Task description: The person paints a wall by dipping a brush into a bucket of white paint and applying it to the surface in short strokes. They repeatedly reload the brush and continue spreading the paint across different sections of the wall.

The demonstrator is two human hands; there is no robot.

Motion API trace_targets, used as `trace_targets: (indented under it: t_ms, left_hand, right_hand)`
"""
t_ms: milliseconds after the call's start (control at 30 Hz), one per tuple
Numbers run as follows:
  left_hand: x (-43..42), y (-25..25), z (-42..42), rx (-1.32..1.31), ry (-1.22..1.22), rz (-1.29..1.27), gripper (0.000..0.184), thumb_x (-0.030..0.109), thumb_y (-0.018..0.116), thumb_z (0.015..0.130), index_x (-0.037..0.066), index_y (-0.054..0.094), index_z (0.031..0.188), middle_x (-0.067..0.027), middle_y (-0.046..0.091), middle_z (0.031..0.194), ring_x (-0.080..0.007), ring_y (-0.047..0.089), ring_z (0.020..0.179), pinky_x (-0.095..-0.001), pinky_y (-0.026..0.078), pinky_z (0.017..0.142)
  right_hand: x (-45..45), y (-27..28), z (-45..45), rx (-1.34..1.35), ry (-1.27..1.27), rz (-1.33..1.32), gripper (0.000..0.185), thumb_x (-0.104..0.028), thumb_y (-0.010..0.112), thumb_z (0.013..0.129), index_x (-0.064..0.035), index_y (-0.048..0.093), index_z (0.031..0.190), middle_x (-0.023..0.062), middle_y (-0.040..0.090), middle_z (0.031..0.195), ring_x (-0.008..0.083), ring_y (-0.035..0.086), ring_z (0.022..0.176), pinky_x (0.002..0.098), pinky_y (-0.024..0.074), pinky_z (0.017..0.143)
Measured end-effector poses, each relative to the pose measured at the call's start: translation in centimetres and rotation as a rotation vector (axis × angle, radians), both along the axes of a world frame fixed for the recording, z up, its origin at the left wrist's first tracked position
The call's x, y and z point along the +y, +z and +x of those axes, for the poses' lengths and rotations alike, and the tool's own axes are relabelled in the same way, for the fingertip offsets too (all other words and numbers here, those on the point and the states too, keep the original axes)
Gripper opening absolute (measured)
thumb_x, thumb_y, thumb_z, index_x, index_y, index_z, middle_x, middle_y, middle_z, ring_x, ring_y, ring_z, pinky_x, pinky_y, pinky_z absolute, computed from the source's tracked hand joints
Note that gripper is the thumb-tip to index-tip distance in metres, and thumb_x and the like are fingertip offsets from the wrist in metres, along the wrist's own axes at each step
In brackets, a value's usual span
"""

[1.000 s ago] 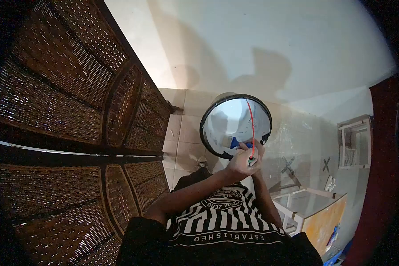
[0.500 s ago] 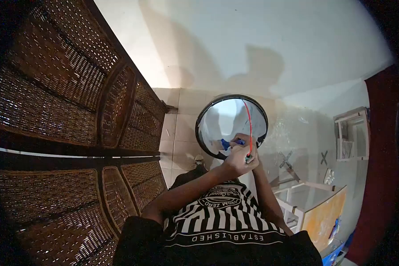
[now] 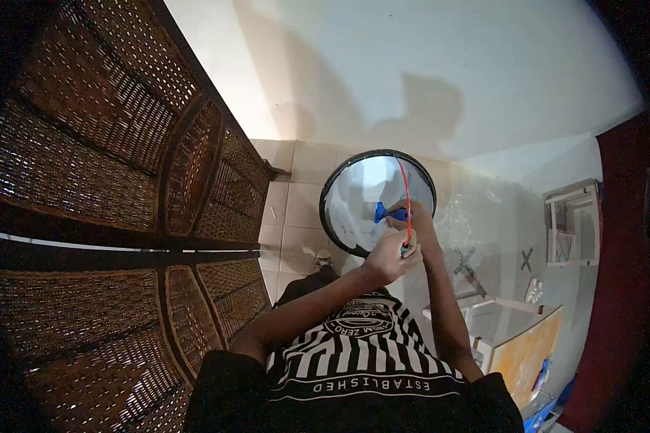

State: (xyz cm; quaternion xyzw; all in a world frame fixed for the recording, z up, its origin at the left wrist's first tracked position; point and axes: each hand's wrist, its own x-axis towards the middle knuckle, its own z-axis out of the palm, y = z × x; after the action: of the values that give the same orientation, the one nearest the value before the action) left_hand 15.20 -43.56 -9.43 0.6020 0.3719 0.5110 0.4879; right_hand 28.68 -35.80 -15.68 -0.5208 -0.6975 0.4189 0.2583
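So, your left hand (image 3: 391, 260): closed round the green end (image 3: 406, 250) of a thin, curved red strip (image 3: 407, 187)
Your right hand (image 3: 420, 218): pinching a small bright-blue object (image 3: 380, 211) (can't tell what, honestly)
Round black-rimmed white bucket (image 3: 345, 206): blue object's at its mouth, over or inside unclear

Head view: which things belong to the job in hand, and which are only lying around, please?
In use:
bucket, its red handle held by the left hand
blue tool in the right hand, inside the bucket

Apparently just around:
woven panels
white frame at right
orange-stained board
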Motion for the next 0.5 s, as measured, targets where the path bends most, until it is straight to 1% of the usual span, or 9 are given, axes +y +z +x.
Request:
trace_targets:
  t_ms: [67,100,133,200,267,300,367,433,500]
  left_hand:
    - [0.0,-0.3,0.0,0.03,-0.007,-0.006,0.028,0.005,0.061,0.076,0.007,0.035,0.068,-0.0051,0.036,0.055,-0.0203,0.044,0.049,-0.0314,0.04,0.053]
    - [0.0,-0.4,0.0,0.061,-0.013,-0.014,0.027,0.005,0.061,0.076,0.006,0.035,0.068,-0.0054,0.037,0.055,-0.0209,0.046,0.05,-0.0321,0.04,0.054]
    - [0.0,-0.5,0.0,0.062,-0.011,-0.014,0.027,0.005,0.061,0.076,0.006,0.035,0.068,-0.0054,0.037,0.055,-0.0209,0.046,0.05,-0.0321,0.04,0.054]
    - [0.1,-0.6,0.0,0.097,0.008,0.094,0.027,0.006,0.062,0.076,0.006,0.036,0.068,-0.0058,0.038,0.056,-0.0225,0.046,0.05,-0.0338,0.04,0.054]
    - [0.0,-1.0,0.2,0.11,0.002,0.11,0.028,0.007,0.063,0.076,0.006,0.036,0.068,-0.0059,0.038,0.056,-0.0224,0.045,0.05,-0.034,0.039,0.053]
    - [-0.1,-1.1,0.3,0.124,-0.006,0.126,0.028,0.008,0.063,0.076,0.006,0.036,0.068,-0.0059,0.038,0.057,-0.0222,0.044,0.05,-0.0341,0.039,0.053]
    - [-0.2,-1.3,0.3,0.103,-0.008,0.129,0.028,0.008,0.064,0.076,0.006,0.037,0.069,-0.006,0.038,0.057,-0.022,0.044,0.05,-0.0341,0.038,0.053]
    - [-0.3,-1.9,0.4,0.083,-0.014,0.132,0.028,0.008,0.064,0.076,0.006,0.037,0.07,-0.006,0.038,0.058,-0.0217,0.043,0.051,-0.0341,0.038,0.052]
    - [-0.2,-2.7,0.7,-0.05,-0.091,-0.012,0.026,0.007,0.064,0.076,0.007,0.039,0.071,-0.0064,0.04,0.058,-0.0221,0.044,0.051,-0.0334,0.038,0.053]
  right_hand:
    - [0.3,-0.5,-0.1,0.03,0.031,0.168,0.026,-0.023,0.072,0.074,0.0017,0.065,0.079,0.0134,0.066,0.074,0.0265,0.064,0.065,0.0355,0.0499,0.063]
    - [0.4,-0.4,-0.2,0.031,0.032,0.17,0.026,-0.023,0.072,0.074,0.0017,0.065,0.079,0.0134,0.066,0.074,0.0265,0.064,0.065,0.0355,0.0499,0.063]
    - [0.3,-0.3,-0.4,-0.056,0.018,0.143,0.028,-0.026,0.07,0.076,0.0017,0.064,0.076,0.0138,0.066,0.071,0.0268,0.063,0.061,0.0357,0.0505,0.061]
    - [0.0,0.3,-1.0,-0.143,0.006,0.116,0.031,-0.028,0.069,0.079,0.0017,0.062,0.074,0.0141,0.065,0.068,0.0272,0.063,0.056,0.0359,0.051,0.058]
    - [-0.3,0.7,-1.6,-0.005,-0.15,-0.007,0.032,-0.028,0.067,0.081,0.0008,0.059,0.071,0.013,0.064,0.061,0.0213,0.063,0.051,0.0323,0.0508,0.053]
    - [-0.6,0.8,-1.8,-0.006,-0.148,-0.008,0.032,-0.028,0.067,0.081,0.0008,0.059,0.071,0.013,0.064,0.061,0.0213,0.063,0.051,0.0323,0.0508,0.053]
    - [-1.2,0.9,-2.2,0.127,-0.376,-0.171,0.028,-0.025,0.067,0.083,0.0012,0.061,0.075,0.0116,0.062,0.058,0.0141,0.062,0.049,0.0284,0.0493,0.048]
    - [-2.1,0.5,-2.2,0.194,-0.449,-0.185,0.027,-0.023,0.067,0.082,0.003,0.06,0.078,0.0106,0.062,0.058,0.0146,0.062,0.051,0.0275,0.0485,0.047]
    - [-3.1,0.1,-1.8,0.261,-0.529,-0.196,0.026,-0.021,0.066,0.082,0.0047,0.06,0.081,0.0095,0.061,0.058,0.015,0.063,0.053,0.0266,0.0477,0.047]
